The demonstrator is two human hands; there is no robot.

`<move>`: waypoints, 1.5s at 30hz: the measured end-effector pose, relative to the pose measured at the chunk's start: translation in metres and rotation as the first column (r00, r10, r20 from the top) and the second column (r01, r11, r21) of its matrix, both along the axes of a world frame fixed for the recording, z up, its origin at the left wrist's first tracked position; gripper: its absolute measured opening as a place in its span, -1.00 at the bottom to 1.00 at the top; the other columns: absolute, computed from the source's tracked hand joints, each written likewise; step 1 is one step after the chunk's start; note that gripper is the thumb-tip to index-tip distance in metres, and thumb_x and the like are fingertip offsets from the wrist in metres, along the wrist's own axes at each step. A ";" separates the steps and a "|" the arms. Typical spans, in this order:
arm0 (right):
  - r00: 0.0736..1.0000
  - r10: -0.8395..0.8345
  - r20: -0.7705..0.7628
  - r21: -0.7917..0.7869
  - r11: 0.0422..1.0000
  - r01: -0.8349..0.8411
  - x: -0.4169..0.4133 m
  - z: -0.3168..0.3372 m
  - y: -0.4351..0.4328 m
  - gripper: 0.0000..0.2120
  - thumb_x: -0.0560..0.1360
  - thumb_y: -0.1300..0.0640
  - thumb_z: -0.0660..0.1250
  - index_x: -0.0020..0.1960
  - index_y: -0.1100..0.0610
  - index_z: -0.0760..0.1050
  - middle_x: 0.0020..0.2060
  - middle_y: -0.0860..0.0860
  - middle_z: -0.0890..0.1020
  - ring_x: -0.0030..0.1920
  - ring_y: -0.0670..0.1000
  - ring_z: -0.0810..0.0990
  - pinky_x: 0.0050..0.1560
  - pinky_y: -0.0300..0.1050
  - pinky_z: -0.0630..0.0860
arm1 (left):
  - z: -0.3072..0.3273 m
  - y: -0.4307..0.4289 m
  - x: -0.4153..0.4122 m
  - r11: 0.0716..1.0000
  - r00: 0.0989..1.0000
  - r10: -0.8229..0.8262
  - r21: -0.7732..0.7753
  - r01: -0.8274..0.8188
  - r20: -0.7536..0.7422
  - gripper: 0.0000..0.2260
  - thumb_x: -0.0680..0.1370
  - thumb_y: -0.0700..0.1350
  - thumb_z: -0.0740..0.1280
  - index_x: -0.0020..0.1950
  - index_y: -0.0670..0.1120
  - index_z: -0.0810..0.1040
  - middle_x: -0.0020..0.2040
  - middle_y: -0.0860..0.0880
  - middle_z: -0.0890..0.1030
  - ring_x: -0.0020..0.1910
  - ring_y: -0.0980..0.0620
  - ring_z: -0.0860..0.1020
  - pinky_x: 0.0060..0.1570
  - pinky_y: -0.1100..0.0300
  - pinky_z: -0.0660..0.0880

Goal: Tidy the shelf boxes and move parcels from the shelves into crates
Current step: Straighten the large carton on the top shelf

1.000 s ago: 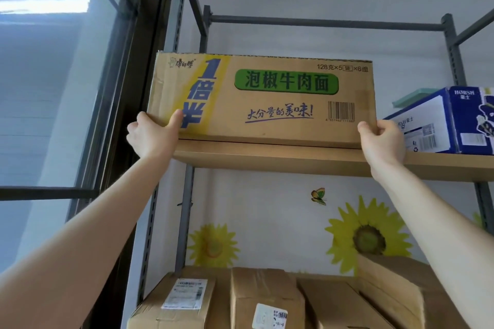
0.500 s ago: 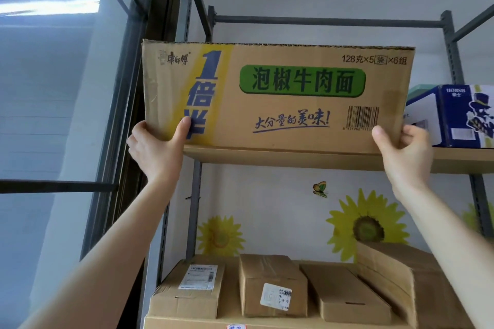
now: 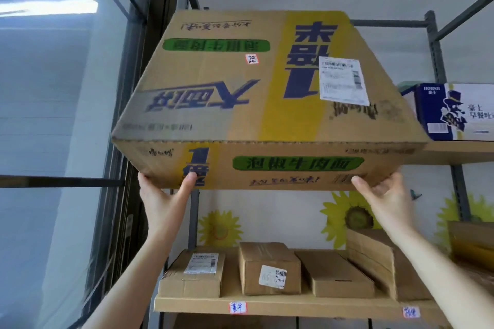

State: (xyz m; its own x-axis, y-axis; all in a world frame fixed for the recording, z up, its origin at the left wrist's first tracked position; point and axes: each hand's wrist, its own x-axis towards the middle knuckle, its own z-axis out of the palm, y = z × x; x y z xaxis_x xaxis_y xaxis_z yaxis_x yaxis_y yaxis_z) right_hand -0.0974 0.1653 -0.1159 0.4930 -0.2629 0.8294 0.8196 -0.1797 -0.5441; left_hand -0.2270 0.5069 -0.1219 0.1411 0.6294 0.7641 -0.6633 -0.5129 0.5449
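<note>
A large cardboard noodle box (image 3: 240, 104) with a yellow stripe, blue print and a white shipping label is tipped toward me, its top face in full view. My left hand (image 3: 164, 195) grips its lower left corner, thumb on the front face. At the lower right corner my right hand (image 3: 385, 195) holds it from below. The box hangs in front of the upper shelf board (image 3: 454, 151); I cannot tell whether its back edge still rests there.
A blue and white carton (image 3: 454, 112) stands on the upper shelf to the right. Several small brown parcels (image 3: 270, 268) lie on the lower shelf (image 3: 294, 306). Grey metal uprights (image 3: 434, 48) frame the rack. A glass wall (image 3: 53, 115) runs along the left.
The noodle box has come forward off the upper shelf and tilted, so its top face now shows. Both hands have dropped lower with it and stayed on its corners.
</note>
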 end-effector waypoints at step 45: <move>0.977 -0.145 0.157 0.295 0.951 0.094 -0.011 0.088 0.027 -0.66 0.53 0.14 0.26 0.28 0.20 0.42 0.23 0.11 0.52 0.21 0.03 0.48 0.13 -0.26 0.37 | 0.089 0.013 -0.003 0.992 0.983 0.102 -0.083 -0.090 0.151 -0.48 0.45 0.07 0.38 0.37 0.02 0.36 0.29 -0.02 0.46 0.20 0.08 0.47 0.25 0.17 0.39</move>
State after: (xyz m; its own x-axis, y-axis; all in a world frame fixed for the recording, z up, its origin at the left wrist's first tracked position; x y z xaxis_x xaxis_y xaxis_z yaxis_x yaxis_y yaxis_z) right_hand -0.1089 0.1925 -0.0283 0.2977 -0.5485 0.7814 0.8883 -0.1406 -0.4372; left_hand -0.2304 0.5197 -0.0331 -0.0392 0.6909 0.7219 -0.6925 -0.5396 0.4788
